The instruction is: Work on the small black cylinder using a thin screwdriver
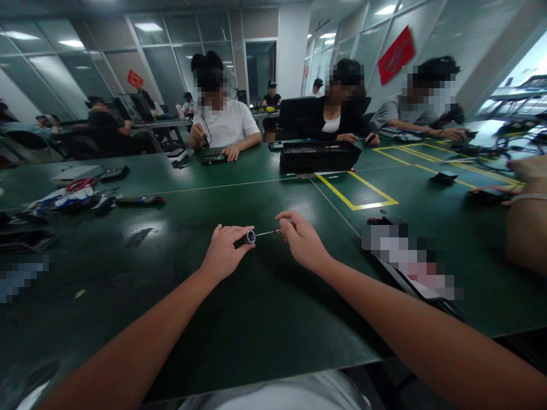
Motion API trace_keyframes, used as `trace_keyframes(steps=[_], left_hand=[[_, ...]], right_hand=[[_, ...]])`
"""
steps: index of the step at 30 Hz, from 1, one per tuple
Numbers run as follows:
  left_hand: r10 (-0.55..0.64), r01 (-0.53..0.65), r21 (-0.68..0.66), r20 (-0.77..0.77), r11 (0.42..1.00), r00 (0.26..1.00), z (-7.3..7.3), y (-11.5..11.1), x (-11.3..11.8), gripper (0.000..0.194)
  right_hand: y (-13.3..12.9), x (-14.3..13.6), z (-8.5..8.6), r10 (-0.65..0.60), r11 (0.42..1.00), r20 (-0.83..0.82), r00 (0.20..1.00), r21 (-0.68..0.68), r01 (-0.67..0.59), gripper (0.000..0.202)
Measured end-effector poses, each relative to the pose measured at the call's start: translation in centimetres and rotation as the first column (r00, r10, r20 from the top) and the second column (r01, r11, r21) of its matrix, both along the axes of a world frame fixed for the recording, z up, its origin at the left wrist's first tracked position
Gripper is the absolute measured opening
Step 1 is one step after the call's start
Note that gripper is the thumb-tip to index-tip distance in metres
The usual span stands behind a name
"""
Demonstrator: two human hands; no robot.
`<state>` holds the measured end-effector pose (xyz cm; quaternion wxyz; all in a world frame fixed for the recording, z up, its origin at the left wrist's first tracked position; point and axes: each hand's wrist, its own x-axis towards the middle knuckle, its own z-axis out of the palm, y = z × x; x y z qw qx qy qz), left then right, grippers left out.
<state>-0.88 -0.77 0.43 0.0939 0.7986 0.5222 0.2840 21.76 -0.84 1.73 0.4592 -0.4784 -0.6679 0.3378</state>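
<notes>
A short black cylinder (245,239) with a bright ring at its open end is gripped by my left hand (224,250), the ring facing right. My right hand (301,239) pinches the red handle of a thin screwdriver (268,233). Its metal shaft points left, with the tip at or very near the ringed end; whether it touches is too small to tell. Both hands are over the green table (256,319), a short gap apart.
A black bin (320,156) stands across the table beside yellow tape (376,204). Tools and cables (77,196) lie at the left, with a dark cylindrical tool (140,201). A partly blurred item (410,262) lies right. Other people sit opposite; someone's arm (530,210) reaches in at far right.
</notes>
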Motion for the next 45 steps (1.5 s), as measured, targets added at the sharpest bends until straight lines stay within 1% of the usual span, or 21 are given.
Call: trace_keyframes(steps=[3,4,6,8,9,11,13,14,18,23,28,33,35,37,40,42,44,45], left_hand=[[0.023,-0.023,-0.001,0.021,1.000,1.000,0.2,0.1,-0.1,0.039],[0.022,-0.022,0.004,0.025,1.000,0.999,0.3,0.1,-0.2,0.039],[-0.007,0.006,0.022,0.017,1.000,1.000,0.5,0.0,-0.2,0.039],[-0.039,0.040,0.048,-0.006,0.998,0.999,0.7,0.0,-0.2,0.039],[-0.047,0.048,0.057,-0.017,0.997,0.999,0.7,0.0,-0.2,0.040],[-0.040,0.042,0.053,-0.026,0.998,0.999,0.6,0.1,-0.2,0.040],[-0.027,0.028,0.032,-0.028,0.999,0.999,0.5,0.1,-0.1,0.040],[-0.021,0.022,0.024,-0.029,0.999,0.999,0.4,0.1,-0.1,0.040],[-0.007,0.007,0.017,-0.021,1.000,1.000,0.4,0.0,0.0,0.040],[-0.023,0.023,0.015,-0.001,1.000,1.000,0.5,-0.2,0.1,0.041],[-0.012,0.012,0.017,0.000,1.000,1.000,0.4,-0.1,0.2,0.041],[0.009,-0.009,0.003,0.008,1.000,1.000,0.3,0.0,0.1,0.042],[0.007,-0.007,0.003,0.008,1.000,1.000,0.3,0.0,0.1,0.043],[0.008,-0.008,0.011,0.007,1.000,1.000,0.3,0.0,0.0,0.042],[0.011,-0.011,0.029,0.005,1.000,1.000,0.3,-0.1,0.0,0.041],[0.009,-0.009,0.035,0.001,0.999,1.000,0.3,0.0,0.0,0.040],[0.011,-0.010,0.033,-0.007,0.999,1.000,0.3,0.0,0.0,0.039],[0.014,-0.014,0.028,-0.010,1.000,1.000,0.4,0.1,0.0,0.039]], right_hand=[[0.2,-0.3,-0.3,0.042,0.998,-0.191,0.981,-0.027,-0.048,0.019],[0.3,-0.4,-0.4,0.053,0.997,-0.260,0.964,-0.043,-0.067,0.019],[0.7,-0.4,-0.4,0.047,0.987,-0.408,0.912,-0.119,-0.104,0.024],[1.1,-0.3,-0.6,-0.019,0.962,-0.543,0.839,-0.237,-0.132,0.032],[1.3,-0.2,-0.7,-0.075,0.952,-0.591,0.803,-0.283,-0.120,0.035],[1.7,-0.1,-0.9,-0.192,0.940,-0.623,0.758,-0.339,-0.041,0.034],[1.9,0.0,-1.1,-0.229,0.940,-0.608,0.760,-0.340,0.011,0.032],[1.9,0.0,-1.2,-0.223,0.945,-0.599,0.769,-0.325,0.021,0.031],[1.8,-0.5,-1.4,-0.160,0.970,-0.568,0.807,-0.242,0.021,0.033],[1.5,-0.9,-1.4,-0.108,0.984,-0.517,0.849,-0.175,0.019,0.030],[1.1,-0.7,-1.1,-0.079,0.995,-0.407,0.910,-0.085,0.048,0.024],[0.7,-0.4,-0.7,-0.007,1.000,-0.307,0.952,0.012,0.011,0.022],[0.4,-0.3,-0.4,-0.017,0.999,-0.246,0.969,0.036,0.026,0.023],[0.1,-0.2,0.1,-0.066,0.996,-0.133,0.989,0.043,0.073,0.027],[-0.2,0.0,0.7,-0.164,0.985,0.071,0.984,0.059,0.160,0.047],[-0.2,0.1,0.8,-0.197,0.979,0.150,0.969,0.080,0.187,0.055],[-0.1,0.1,0.8,-0.188,0.981,0.180,0.966,0.084,0.175,0.053],[-0.1,0.0,0.6,-0.163,0.985,0.176,0.971,0.082,0.150,0.048]])
